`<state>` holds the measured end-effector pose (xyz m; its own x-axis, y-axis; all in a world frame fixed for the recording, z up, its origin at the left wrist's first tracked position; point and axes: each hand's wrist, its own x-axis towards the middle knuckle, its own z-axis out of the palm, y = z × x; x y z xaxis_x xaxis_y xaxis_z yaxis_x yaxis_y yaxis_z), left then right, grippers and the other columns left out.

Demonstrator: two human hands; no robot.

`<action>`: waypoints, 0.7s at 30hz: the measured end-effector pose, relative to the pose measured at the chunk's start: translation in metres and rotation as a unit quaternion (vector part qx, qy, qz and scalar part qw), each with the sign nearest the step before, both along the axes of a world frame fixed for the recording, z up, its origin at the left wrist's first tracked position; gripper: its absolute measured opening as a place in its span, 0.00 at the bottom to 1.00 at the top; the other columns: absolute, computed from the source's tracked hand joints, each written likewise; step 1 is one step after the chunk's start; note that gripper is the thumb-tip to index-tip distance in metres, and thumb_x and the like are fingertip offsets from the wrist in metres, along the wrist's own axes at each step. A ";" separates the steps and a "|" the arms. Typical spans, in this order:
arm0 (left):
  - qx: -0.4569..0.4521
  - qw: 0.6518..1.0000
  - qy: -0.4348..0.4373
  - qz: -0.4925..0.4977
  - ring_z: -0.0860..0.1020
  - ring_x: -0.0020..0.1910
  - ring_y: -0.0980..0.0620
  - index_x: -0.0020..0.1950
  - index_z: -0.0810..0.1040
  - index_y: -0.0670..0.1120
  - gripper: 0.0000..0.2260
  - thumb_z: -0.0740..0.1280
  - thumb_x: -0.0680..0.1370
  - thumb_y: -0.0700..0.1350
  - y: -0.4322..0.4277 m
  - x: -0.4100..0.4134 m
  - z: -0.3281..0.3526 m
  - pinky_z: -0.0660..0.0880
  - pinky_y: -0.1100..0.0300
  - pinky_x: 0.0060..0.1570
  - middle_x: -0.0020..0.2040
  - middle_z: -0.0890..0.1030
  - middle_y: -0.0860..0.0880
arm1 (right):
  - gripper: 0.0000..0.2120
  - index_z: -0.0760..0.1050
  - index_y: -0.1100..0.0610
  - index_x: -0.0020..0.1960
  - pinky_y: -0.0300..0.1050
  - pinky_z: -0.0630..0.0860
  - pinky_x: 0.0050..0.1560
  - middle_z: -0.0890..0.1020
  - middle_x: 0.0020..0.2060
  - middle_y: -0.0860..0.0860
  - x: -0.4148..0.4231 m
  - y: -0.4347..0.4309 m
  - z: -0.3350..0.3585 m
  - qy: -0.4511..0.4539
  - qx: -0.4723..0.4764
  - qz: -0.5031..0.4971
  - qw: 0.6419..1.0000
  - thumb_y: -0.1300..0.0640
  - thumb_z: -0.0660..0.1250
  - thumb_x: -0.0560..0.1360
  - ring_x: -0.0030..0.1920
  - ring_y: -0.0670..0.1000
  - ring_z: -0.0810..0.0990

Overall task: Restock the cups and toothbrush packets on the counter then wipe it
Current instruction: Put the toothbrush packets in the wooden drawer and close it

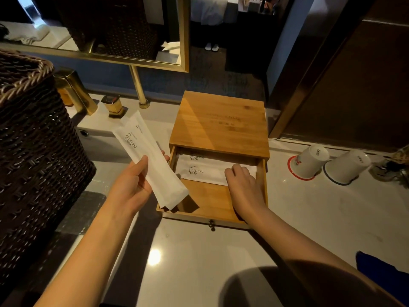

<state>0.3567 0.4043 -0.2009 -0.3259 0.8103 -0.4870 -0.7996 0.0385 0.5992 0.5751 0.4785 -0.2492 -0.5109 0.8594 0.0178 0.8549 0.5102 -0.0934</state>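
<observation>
White packets (152,160) gripped in left hand (132,185); right hand (243,182) flat on drawer packets (205,169).

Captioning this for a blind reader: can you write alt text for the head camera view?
A left hand holds toothbrush packets beside an open wooden drawer, where the right hand rests on more packets. Two upturned cups stand on the counter.

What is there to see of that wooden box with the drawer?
The wooden box looks like light, honey-coloured wood, squarish with a flat top bearing faint lettering. It stands on the pale counter. Its drawer is pulled open, a small metal knob in front. Two white toothbrush packets lie inside; the right hand rests on them.
</observation>
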 end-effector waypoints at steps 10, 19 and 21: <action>-0.019 1.000 -0.009 -0.014 0.82 0.52 0.44 0.58 0.73 0.50 0.11 0.64 0.77 0.41 -0.003 0.001 -0.003 0.76 0.43 0.53 0.58 0.81 0.42 | 0.17 0.70 0.55 0.60 0.42 0.73 0.52 0.73 0.58 0.52 0.008 0.009 -0.013 0.066 -0.021 0.006 0.998 0.66 0.65 0.73 0.57 0.51 0.71; -0.019 0.993 0.041 -0.112 0.82 0.53 0.44 0.60 0.74 0.48 0.12 0.63 0.77 0.42 0.000 0.028 0.004 0.79 0.45 0.51 0.55 0.82 0.41 | 0.12 0.73 0.53 0.57 0.32 0.71 0.39 0.75 0.50 0.46 -0.016 -0.020 0.046 0.341 -0.211 -0.037 0.915 0.51 0.63 0.76 0.43 0.41 0.74; -0.029 0.991 0.062 -0.113 0.81 0.54 0.43 0.57 0.76 0.49 0.09 0.63 0.77 0.42 0.004 0.039 0.006 0.77 0.44 0.54 0.54 0.81 0.41 | 0.14 0.72 0.53 0.55 0.35 0.73 0.39 0.76 0.45 0.47 -0.028 -0.028 0.053 0.358 -0.278 -0.041 0.891 0.48 0.66 0.73 0.41 0.44 0.75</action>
<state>0.3952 0.4079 -0.1954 -0.1995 0.8411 -0.5027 -0.6864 0.2461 0.6843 0.5474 0.4502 -0.1960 -0.4741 0.8713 -0.1268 0.5077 0.1529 -0.8479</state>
